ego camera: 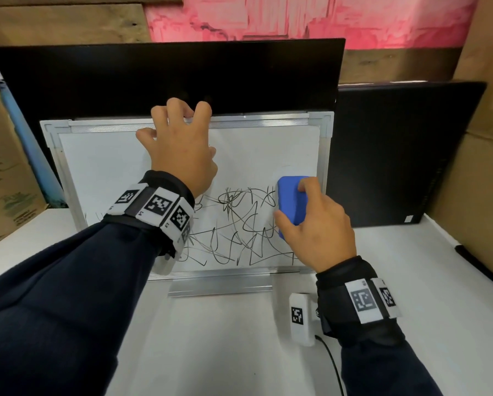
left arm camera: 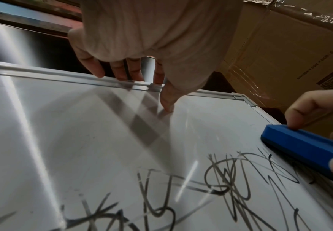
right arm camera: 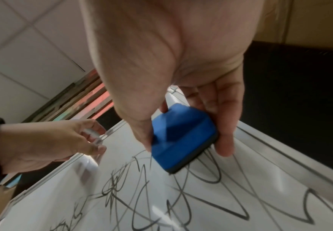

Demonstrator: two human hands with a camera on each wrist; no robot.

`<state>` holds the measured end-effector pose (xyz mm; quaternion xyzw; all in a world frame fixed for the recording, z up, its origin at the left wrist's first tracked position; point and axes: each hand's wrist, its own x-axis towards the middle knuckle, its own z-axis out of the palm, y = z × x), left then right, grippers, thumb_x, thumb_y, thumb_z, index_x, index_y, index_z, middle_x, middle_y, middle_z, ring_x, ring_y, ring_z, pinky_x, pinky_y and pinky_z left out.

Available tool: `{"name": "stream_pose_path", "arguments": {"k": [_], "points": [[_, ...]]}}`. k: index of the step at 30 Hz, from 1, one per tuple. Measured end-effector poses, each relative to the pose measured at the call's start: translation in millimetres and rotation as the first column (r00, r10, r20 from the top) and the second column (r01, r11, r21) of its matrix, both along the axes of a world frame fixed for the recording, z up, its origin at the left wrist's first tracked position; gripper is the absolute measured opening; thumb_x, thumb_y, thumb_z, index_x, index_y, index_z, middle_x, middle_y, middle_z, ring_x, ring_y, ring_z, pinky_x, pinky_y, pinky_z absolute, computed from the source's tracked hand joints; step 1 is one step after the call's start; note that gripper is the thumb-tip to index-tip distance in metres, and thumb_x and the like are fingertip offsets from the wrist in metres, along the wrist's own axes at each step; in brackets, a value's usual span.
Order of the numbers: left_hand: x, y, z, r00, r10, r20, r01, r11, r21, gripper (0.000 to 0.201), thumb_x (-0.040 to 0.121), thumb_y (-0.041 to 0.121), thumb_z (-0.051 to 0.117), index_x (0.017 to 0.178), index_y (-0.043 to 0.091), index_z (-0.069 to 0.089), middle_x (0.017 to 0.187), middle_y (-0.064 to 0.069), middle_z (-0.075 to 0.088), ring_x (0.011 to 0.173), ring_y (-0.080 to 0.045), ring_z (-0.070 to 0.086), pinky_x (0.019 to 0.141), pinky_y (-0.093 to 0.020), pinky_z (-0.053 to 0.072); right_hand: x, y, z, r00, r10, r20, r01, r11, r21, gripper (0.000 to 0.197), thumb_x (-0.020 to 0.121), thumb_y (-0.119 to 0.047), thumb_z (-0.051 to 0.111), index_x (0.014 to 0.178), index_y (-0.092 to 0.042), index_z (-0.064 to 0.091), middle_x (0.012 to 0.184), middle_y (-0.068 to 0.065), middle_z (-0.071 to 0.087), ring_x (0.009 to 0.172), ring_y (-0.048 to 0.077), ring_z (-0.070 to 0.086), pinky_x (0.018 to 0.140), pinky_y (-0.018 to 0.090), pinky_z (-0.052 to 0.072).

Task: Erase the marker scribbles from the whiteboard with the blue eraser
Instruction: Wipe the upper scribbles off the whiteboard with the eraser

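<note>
A small aluminium-framed whiteboard [ego camera: 105, 167] [left arm camera: 82, 140] [right arm camera: 201, 211] stands tilted back on the white table. Black marker scribbles [ego camera: 239, 230] [left arm camera: 226, 184] [right arm camera: 181, 200] cover its lower half; the upper half is white. My left hand [ego camera: 179, 138] [left arm camera: 142, 75] grips the board's top edge, fingers curled over the frame and thumb on the face. My right hand [ego camera: 311, 221] [right arm camera: 191, 125] holds the blue eraser [ego camera: 292, 204] [left arm camera: 304, 146] [right arm camera: 181, 140] flat against the board near its right side, at the top of the scribbles.
A black panel [ego camera: 168, 78] leans behind the board, and a second dark panel [ego camera: 405, 152] stands to its right. Cardboard boxes [ego camera: 5, 167] flank both sides. A black marker [ego camera: 479, 267] lies at the table's right edge. A cable [ego camera: 332, 364] runs from my right wrist.
</note>
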<state>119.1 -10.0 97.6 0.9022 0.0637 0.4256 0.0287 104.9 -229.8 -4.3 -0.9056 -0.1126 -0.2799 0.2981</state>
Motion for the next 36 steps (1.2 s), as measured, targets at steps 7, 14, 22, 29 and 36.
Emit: {"name": "stream_pose_path", "arguments": {"k": [7, 14, 22, 29, 36], "points": [[-1, 1, 1, 1.0, -0.003, -0.004, 0.003, 1.0, -0.001, 0.052, 0.082, 0.023, 0.077, 0.125, 0.025, 0.048, 0.13, -0.008, 0.044, 0.121, -0.033, 0.039, 0.095, -0.053, 0.033, -11, -7, 7, 0.956, -0.079, -0.282, 0.025, 0.981, -0.19, 0.052, 0.084, -0.048, 0.066, 0.117, -0.032, 0.028, 0.089, 0.004, 0.055, 0.072, 0.029, 0.058, 0.065, 0.043, 0.057], [-1, 1, 0, 1.0, 0.004, -0.001, -0.004, 1.0, 0.005, 0.052, 0.081, 0.023, 0.077, 0.125, 0.025, 0.048, 0.129, -0.008, 0.045, 0.12, -0.033, 0.04, 0.094, -0.053, 0.034, -3, -10, 11, 0.984, -0.078, -0.163, 0.062, 0.993, -0.103, 0.047, 0.086, -0.047, 0.066, 0.11, -0.029, 0.03, 0.086, 0.006, 0.056, 0.07, 0.03, 0.058, 0.064, 0.042, 0.056], [-1, 1, -1, 1.0, 0.0, -0.004, 0.0, 1.0, 0.004, 0.052, 0.082, 0.023, 0.076, 0.126, 0.024, 0.048, 0.131, -0.009, 0.044, 0.122, -0.034, 0.04, 0.094, -0.053, 0.034, 0, -10, 10, 0.991, -0.014, -0.134, 0.003, 0.997, -0.08, 0.045, 0.087, -0.045, 0.067, 0.104, -0.027, 0.029, 0.085, 0.006, 0.055, 0.067, 0.029, 0.057, 0.059, 0.041, 0.055], [1, 5, -1, 1.0, -0.023, 0.004, 0.023, 1.0, -0.001, 0.051, 0.082, 0.025, 0.077, 0.125, 0.025, 0.049, 0.131, -0.009, 0.044, 0.122, -0.034, 0.039, 0.093, -0.052, 0.034, -2, 4, 8, 0.985, 0.07, -0.159, -0.084, 0.993, -0.083, 0.046, 0.088, -0.046, 0.067, 0.11, -0.023, 0.033, 0.081, 0.002, 0.052, 0.063, 0.022, 0.054, 0.055, 0.034, 0.05], [1, 18, -2, 0.995, -0.103, 0.012, 0.102, 0.994, 0.034, 0.049, 0.085, 0.033, 0.075, 0.128, 0.028, 0.052, 0.131, -0.008, 0.046, 0.123, -0.033, 0.04, 0.098, -0.052, 0.032, -3, 17, 2, 0.97, 0.134, -0.202, -0.162, 0.978, -0.131, 0.046, 0.088, -0.047, 0.067, 0.107, -0.025, 0.031, 0.074, -0.004, 0.047, 0.057, 0.01, 0.046, 0.044, 0.025, 0.034]]}}
